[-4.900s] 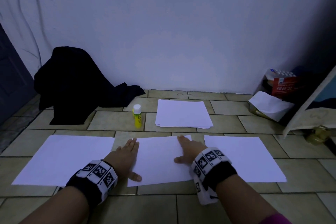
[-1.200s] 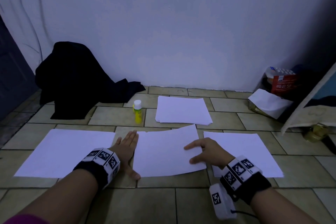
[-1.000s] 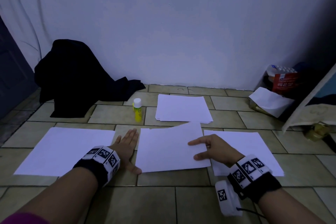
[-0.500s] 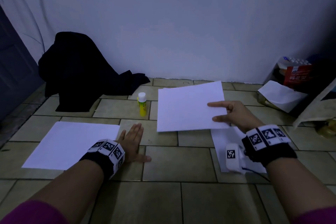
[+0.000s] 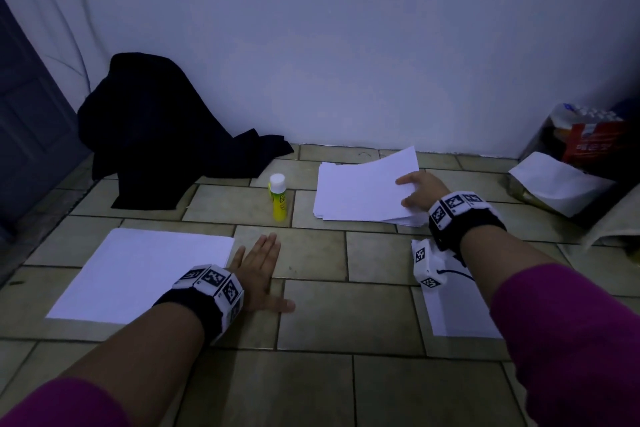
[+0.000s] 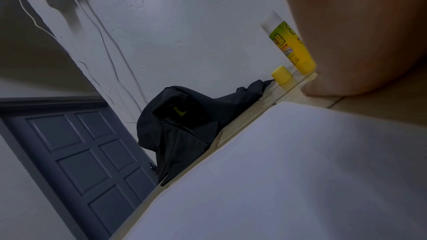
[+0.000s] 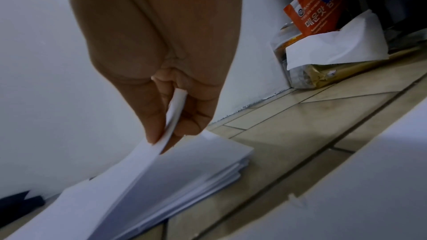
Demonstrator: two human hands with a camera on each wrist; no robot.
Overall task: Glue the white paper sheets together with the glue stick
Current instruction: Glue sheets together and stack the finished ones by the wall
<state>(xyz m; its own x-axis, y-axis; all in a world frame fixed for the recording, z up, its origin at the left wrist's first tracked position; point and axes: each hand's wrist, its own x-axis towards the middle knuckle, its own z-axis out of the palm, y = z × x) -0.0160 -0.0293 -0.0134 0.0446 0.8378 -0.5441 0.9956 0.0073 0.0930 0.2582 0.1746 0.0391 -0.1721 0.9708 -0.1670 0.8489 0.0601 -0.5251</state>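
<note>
The right hand [image 5: 420, 193] pinched a sheet [image 5: 367, 184] over the stack [image 5: 349, 210] at one o'clock. The left hand [image 5: 258, 270] lay flat, fingers [image 5: 268, 248] straight, on the floor [image 5: 349, 315]; the glue stick [image 5: 278, 197] stood at twelve.

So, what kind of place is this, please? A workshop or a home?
Most likely a room in a home, with the work done on the floor. The paper stack and glue stick sit on floor tiles, beside a panelled door and a dark garment.

I see a tiled floor [image 5: 346, 315] carrying a paper stack [image 5: 360, 198], two loose sheets [image 5: 145, 270], an upright glue stick [image 5: 278, 198] and dark cloth [image 5: 156, 135].
</note>
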